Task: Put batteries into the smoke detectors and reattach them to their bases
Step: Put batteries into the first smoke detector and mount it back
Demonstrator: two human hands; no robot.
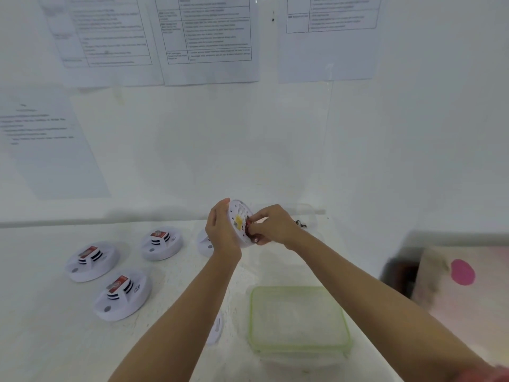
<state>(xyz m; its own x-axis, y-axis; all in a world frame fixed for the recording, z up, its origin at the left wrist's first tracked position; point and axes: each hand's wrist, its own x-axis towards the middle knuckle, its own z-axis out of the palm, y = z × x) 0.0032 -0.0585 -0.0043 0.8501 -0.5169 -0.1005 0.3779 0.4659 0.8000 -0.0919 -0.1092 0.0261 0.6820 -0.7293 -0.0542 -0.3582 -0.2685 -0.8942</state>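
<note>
White round plastic smoke detector (239, 216) is held on edge above the pale bench (41, 340) between two bare hands while a battery goes into it.

Left hand (223, 232) grips the detector's rim with curled fingers, so the disc stands almost upright, its labelled back turned to the right. Right hand (275, 226) is just beside that back, its fingers pinching a small red battery (249, 226) that touches the compartment near the disc's right edge. I cannot tell whether it is seated. The compartment lies directly left of the right fingers, so that hand looks best placed to press it in. Three white red-labelled detectors (122, 295) rest on the bench to the left, and a flat white round base (217, 329) lies partly hidden by the left forearm.
</note>
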